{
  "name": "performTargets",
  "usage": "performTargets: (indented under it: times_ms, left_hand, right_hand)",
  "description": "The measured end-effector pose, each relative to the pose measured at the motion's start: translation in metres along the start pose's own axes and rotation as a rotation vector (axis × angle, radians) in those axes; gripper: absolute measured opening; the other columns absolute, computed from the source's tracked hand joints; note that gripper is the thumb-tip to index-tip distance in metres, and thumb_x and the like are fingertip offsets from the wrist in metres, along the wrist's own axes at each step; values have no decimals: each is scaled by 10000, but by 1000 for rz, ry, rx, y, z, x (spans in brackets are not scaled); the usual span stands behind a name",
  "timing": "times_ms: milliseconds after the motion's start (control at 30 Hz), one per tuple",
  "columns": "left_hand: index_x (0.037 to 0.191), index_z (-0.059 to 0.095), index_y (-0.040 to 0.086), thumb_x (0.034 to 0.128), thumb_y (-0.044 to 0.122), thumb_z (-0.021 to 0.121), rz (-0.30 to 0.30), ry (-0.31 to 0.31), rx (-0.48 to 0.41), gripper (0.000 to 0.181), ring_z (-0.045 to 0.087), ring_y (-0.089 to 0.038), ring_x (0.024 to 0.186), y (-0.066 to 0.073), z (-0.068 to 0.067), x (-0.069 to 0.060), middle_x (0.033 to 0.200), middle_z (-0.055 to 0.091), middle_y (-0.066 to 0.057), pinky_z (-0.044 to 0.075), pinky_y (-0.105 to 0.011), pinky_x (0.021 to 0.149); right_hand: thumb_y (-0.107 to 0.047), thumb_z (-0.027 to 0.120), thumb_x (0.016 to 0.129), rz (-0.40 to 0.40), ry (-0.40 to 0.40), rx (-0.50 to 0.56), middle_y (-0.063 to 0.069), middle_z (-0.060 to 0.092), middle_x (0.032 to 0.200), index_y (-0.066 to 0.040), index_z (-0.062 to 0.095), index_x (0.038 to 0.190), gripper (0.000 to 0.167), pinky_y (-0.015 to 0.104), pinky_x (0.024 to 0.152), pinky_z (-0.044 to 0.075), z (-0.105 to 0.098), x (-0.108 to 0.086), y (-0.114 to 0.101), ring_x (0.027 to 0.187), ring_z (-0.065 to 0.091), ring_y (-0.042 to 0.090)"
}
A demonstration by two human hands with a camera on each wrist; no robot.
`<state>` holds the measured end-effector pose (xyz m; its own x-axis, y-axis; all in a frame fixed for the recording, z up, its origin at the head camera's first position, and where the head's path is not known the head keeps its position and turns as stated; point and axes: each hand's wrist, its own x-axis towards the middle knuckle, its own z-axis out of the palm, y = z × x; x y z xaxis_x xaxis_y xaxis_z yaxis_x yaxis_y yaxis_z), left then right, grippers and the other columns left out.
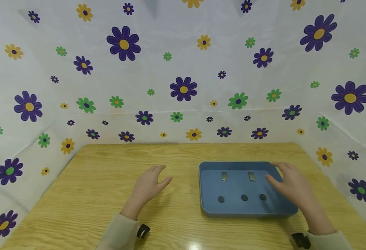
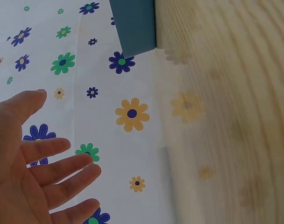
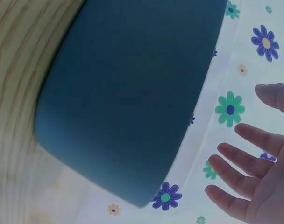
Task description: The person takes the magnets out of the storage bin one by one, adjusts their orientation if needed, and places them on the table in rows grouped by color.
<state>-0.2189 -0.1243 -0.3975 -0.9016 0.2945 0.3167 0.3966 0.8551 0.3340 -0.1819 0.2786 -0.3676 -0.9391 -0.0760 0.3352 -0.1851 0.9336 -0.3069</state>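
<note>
A blue rectangular tray (image 1: 233, 210) sits right of centre on the table. Inside it lie two small shiny metallic rectangles (image 1: 225, 176) towards the back and three dark round discs (image 1: 244, 198) nearer the front. My right hand (image 1: 290, 180) hovers at the tray's right side, fingers spread and holding nothing; whether it touches the rim I cannot tell. To the left of the tray, my left hand (image 1: 148, 184) is held over the bare wood, thumb and fingers apart. Both wrist views show relaxed fingers, and the right one shows the tray's outer wall (image 3: 123, 93) close by.
The wooden table (image 1: 107, 180) reaches back to a white curtain (image 1: 157, 76) printed with flowers, which also closes off the left and right sides. Dark straps or clips (image 1: 143, 231) sit at both sleeve cuffs.
</note>
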Motion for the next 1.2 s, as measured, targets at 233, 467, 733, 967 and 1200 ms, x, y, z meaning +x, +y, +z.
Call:
performTargets:
  times_ms: [233,467,733,967,1200]
  left_hand:
    - [1202,524,40,852,416,549,15,-7,-24,514,529,-276,1021,7,4,8,1148,550,-129,454,-420,781]
    - [1216,516,46,859,397,550,27,-10,-95,502,520,-265,1041,16,7,18,1168,539,-115,434,-414,823]
    - [1199,526,42,870,387,536,91,-17,-138,477,536,-229,1009,25,16,30,1141,553,-97,441,-383,810]
    - [1222,511,57,881,382,521,149,-84,-205,471,517,-218,1042,37,24,40,1194,525,-85,418,-381,849]
    - [1243,487,60,887,363,519,157,-153,-444,469,507,-205,1060,45,32,53,1209,512,-87,435,-367,834]
  right_hand:
    - [-247,654,782,12,-17,29,315,478,1117,66,513,1143,498,581,737,387,-2,-1,7,991,446,477]
    - [-263,644,807,-12,-52,66,307,483,1134,63,519,1151,490,569,739,393,-1,0,18,993,457,467]
    - [-229,634,820,-38,-110,111,297,485,1133,74,525,1140,454,542,718,417,2,0,31,971,485,450]
    - [-169,638,815,-55,-142,144,293,491,1134,80,515,1145,431,531,715,430,5,1,40,977,490,453]
    - [-134,658,793,-54,-167,155,292,511,1103,94,530,1115,414,519,710,440,8,0,46,948,506,451]
